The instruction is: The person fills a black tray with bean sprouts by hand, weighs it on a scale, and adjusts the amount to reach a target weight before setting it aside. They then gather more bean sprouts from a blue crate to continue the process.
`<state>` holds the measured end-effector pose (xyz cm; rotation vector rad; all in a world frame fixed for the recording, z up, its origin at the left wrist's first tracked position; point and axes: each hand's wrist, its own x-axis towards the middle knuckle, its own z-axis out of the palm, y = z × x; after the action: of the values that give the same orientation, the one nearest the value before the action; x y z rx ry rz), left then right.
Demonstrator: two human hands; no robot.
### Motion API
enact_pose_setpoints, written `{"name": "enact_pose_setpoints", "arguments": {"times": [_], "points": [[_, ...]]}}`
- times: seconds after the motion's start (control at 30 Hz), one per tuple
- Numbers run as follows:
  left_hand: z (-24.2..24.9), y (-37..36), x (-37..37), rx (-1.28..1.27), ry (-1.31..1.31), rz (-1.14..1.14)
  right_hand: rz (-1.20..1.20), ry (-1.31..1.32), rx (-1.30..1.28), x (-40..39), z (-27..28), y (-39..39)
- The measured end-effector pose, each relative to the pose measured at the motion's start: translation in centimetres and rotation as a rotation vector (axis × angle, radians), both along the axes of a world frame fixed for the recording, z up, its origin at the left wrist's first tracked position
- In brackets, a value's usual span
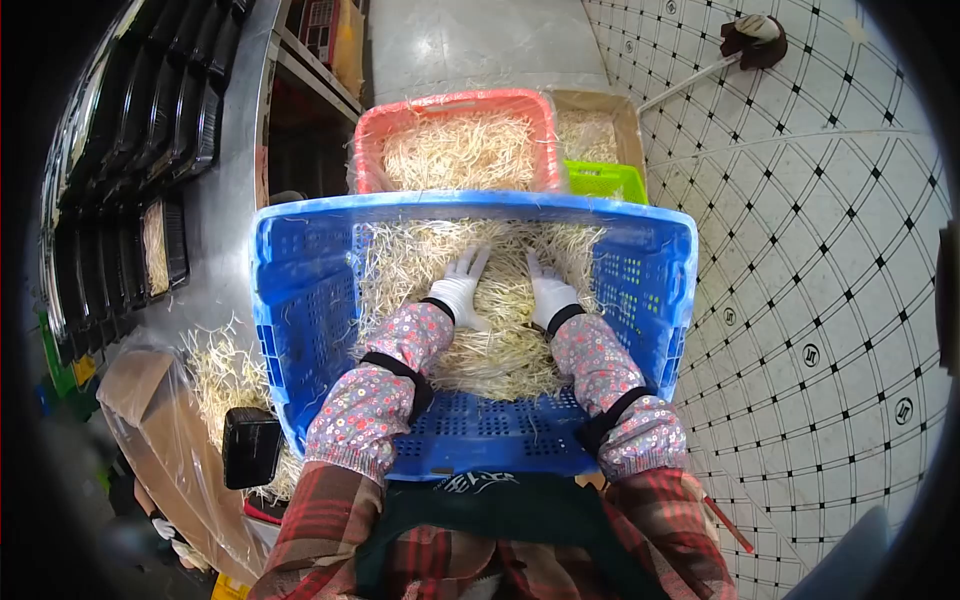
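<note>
Both hands wear white gloves and reach into a large blue plastic crate (470,205) holding a heap of bean sprouts (505,345). My left hand (461,288) lies on the sprouts left of the middle, its fingers stretched out and slightly spread. To the right, my right hand (550,293) rests against the sprouts with its fingers pointing away from me, their tips partly hidden. Between the two hands lies a mound of sprouts. Neither glove is visibly closed around anything. Flowered sleeve covers with black bands reach up both forearms.
Beyond the crate stand a red basket (368,150) of sprouts, a green crate (610,182) and a cardboard box (628,125). Stacked black trays (130,120) line the metal table (225,180) at left. Below them, a single black tray (252,448) sits by loose sprouts and a plastic-lined carton (165,450).
</note>
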<state>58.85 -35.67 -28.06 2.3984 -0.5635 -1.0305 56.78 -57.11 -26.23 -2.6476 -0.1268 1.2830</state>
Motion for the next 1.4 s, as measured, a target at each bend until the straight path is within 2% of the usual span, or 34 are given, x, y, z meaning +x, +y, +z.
{"name": "enact_pose_setpoints", "arguments": {"times": [0.03, 0.07, 0.17, 0.27, 0.3, 0.37, 0.43, 0.5, 0.53, 0.57, 0.63, 0.7, 0.77, 0.83, 0.87, 0.9, 0.93, 0.97, 1.03, 1.1, 1.13, 1.23, 1.3, 1.33, 1.4], "points": [[0.4, -0.4, 0.1, 0.058, 0.035, 0.048, -0.067, 0.006, -0.007, -0.2, -0.9, 0.0], [0.9, -0.5, 0.1, 0.076, 0.1, 0.152, -0.004, -0.11, 0.014, -0.9, -1.7, -0.4], [1.5, -0.2, -0.1, 0.189, 0.179, 0.085, 0.036, -0.047, 0.04, 0.1, 1.1, -1.0], [2.1, 1.1, -2.2, 0.189, 0.035, 0.083, 0.089, -0.11, -0.173, 1.9, 0.9, -3.3], [2.8, 2.1, -2.7, 0.191, 0.039, 0.093, -0.064, -0.385, -0.108, 1.9, -0.2, -5.4], [3.2, 3.9, -4.0, 0.152, -0.059, 0.121, -0.199, -0.531, 0.007, 3.8, 1.7, -6.9], [2.7, 4.0, -4.8, 0.134, -0.049, 0.121, -0.109, -0.61, -0.016, 5.2, 3.6, -4.6], [1.9, 3.1, -5.4, -0.149, -0.308, 0.082, -0.101, -0.504, -0.033, 5.1, 3.5, -1.2], [3.1, 2.2, -4.8, -0.05, -0.155, 0.037, -0.049, -0.326, -0.021, 5.0, 2.9, 0.3], [5.0, 1.7, -4.4, 0.009, -0.086, 0.046, 0.096, -0.268, 0.039, 4.4, 0.5, 1.0], [4.9, 2.3, -4.8, 0.16, -0.077, 0.085, 0.267, -0.1, 0.065, 3.0, 0.4, 2.1], [5.0, 4.5, -4.9, 0.187, -0.014, 0.124, 0.251, -0.044, 0.075, 3.8, 0.3, 1.9], [5.2, 7.6, -5.1, 0.103, -0.026, 0.227, 0.244, -0.015, 0.137, 5.7, 1.3, 1.4], [7.6, 9.8, -4.8, -0.108, 0.037, 0.436, 0.07, -0.047, 0.215, 7.3, 0.6, 1.5], [9.3, 10.1, -4.9, -0.137, 0.032, 0.539, 0.079, -0.045, 0.222, 7.3, 0.3, 2.1], [9.4, 10.8, -5.5, -0.194, -0.084, 0.575, 0.014, -0.075, 0.219, 7.1, 0.5, 3.5], [10.3, 11.4, -5.7, -0.33, -0.025, 0.709, -0.051, -0.105, 0.216, 7.0, 0.8, 5.0], [11.3, 12.0, -5.8, -0.47, 0.033, 0.842, -0.042, -0.105, 0.223, 6.3, 1.2, 6.4], [14.7, 13.8, -6.2, -0.703, 0.026, 1.034, 0.128, -0.121, 0.105, 3.5, 2.3, 8.8], [19.1, 15.9, -6.9, -0.654, -0.084, 1.198, 0.364, -0.073, 0.039, 2.5, 4.8, 10.4], [20.3, 17.6, -7.9, -0.639, -0.194, 1.221, 0.388, -0.065, 0.069, 1.6, 3.8, 10.5], [23.9, 22.1, -12.0, -0.471, -0.421, 1.433, 0.285, -0.101, 0.205, 1.5, 0.7, 8.3], [25.3, 25.0, -15.1, -0.387, -0.637, 1.557, 0.162, -0.063, 0.258, 3.5, 2.5, 7.1], [25.7, 26.5, -16.8, -0.323, -0.751, 1.569, 0.142, -0.211, 0.339, 3.8, 1.5, 6.2], [26.4, 28.4, -19.8, -0.223, -0.871, 1.65, 0.158, -0.113, 0.292, 4.2, 2.4, 7.1]]}}
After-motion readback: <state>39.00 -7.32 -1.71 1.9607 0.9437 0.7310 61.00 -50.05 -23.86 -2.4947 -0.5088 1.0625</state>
